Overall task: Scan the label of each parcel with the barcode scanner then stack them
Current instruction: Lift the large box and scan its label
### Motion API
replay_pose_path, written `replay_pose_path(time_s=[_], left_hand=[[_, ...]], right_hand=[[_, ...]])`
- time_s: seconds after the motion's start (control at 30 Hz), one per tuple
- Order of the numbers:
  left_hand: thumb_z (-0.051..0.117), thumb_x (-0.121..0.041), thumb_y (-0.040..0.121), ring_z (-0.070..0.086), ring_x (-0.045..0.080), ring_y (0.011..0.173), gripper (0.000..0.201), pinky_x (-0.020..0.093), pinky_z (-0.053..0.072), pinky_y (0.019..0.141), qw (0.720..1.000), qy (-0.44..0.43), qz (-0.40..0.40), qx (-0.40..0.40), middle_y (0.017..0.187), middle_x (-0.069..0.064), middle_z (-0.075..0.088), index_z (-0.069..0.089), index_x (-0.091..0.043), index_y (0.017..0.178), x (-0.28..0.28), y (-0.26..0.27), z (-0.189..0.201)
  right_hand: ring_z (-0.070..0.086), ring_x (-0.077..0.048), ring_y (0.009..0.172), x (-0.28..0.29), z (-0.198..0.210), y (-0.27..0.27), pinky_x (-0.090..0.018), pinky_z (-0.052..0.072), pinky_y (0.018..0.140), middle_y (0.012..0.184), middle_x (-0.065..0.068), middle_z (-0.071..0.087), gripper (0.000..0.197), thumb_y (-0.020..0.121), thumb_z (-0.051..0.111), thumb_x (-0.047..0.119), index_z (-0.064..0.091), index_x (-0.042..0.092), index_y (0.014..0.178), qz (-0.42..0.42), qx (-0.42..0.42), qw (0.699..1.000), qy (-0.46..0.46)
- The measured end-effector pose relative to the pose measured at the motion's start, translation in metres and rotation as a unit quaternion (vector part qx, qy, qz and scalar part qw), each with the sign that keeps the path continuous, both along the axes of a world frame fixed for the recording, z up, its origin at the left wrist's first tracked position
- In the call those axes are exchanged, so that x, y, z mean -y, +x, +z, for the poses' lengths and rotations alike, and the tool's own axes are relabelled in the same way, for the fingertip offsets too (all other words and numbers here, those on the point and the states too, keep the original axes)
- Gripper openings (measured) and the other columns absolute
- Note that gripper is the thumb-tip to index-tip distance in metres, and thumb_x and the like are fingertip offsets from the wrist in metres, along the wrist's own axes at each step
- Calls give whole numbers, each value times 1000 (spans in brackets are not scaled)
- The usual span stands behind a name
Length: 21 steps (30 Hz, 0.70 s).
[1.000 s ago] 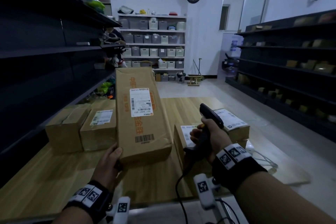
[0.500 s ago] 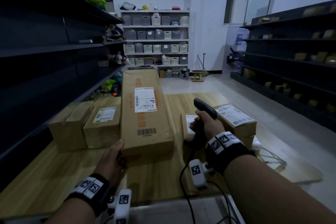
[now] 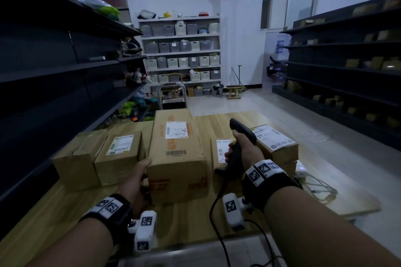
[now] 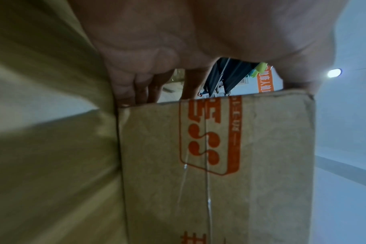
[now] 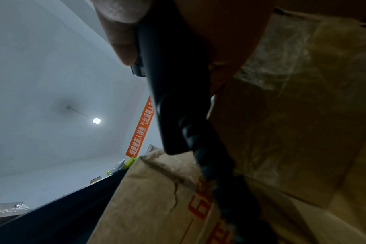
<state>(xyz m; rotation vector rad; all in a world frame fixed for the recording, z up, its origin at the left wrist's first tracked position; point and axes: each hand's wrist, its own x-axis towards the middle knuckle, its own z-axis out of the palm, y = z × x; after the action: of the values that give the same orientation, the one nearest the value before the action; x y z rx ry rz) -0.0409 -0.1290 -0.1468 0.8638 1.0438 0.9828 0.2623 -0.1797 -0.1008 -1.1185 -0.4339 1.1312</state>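
A long cardboard parcel (image 3: 176, 158) with orange print lies lengthwise on the wooden table (image 3: 195, 219), its white label (image 3: 176, 129) facing up. My left hand (image 3: 143, 171) grips its near left corner; in the left wrist view the fingers (image 4: 136, 85) reach over the edge of the parcel (image 4: 219, 165). My right hand (image 3: 239, 149) grips the black barcode scanner (image 3: 240, 134) by its handle, to the right of the parcel, head pointing away. In the right wrist view the scanner handle (image 5: 173, 99) fills the middle, its cable running down.
Two labelled boxes (image 3: 118, 154) (image 3: 78, 158) stand left of the long parcel. Right of it are a labelled box (image 3: 275, 145) and another box (image 3: 220, 149) partly behind the scanner hand. Dark shelving (image 3: 43, 93) lines both sides. Cables (image 3: 319, 186) lie at the table's right edge.
The long parcel, tilted up towards me before, has come down to lie flat on the table. The scanner hand stays beside it, slightly lower.
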Motion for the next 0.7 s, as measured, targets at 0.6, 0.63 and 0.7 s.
replay_pose_path(time_s=[0.6, 0.63, 0.7], left_hand=[[68, -61, 101, 77, 35, 96, 51, 51, 62, 92, 964, 123, 121, -201, 94, 12, 83, 78, -11, 101, 22, -3, 25], [71, -55, 101, 75, 37, 93, 46, 49, 61, 90, 947, 163, 133, -243, 89, 11, 80, 78, -11, 93, 20, -11, 28], [76, -38, 101, 73, 39, 94, 30, 41, 58, 80, 921, 208, 153, -291, 85, 8, 76, 74, -13, 85, 13, -27, 35]], right_hand=[[69, -30, 69, 2, 6, -5, -43, 61, 73, 71, -13, 70, 46, 84, 87, 45, 75, 2, 92, -4, 50, 998, 24], [69, -28, 66, 3, 8, -6, -43, 60, 73, 70, -10, 68, 42, 84, 86, 44, 74, 4, 91, 4, 51, 998, 38], [68, -26, 63, 7, 13, -13, -43, 59, 73, 68, -6, 65, 35, 85, 86, 40, 72, 8, 90, 33, 49, 996, 69]])
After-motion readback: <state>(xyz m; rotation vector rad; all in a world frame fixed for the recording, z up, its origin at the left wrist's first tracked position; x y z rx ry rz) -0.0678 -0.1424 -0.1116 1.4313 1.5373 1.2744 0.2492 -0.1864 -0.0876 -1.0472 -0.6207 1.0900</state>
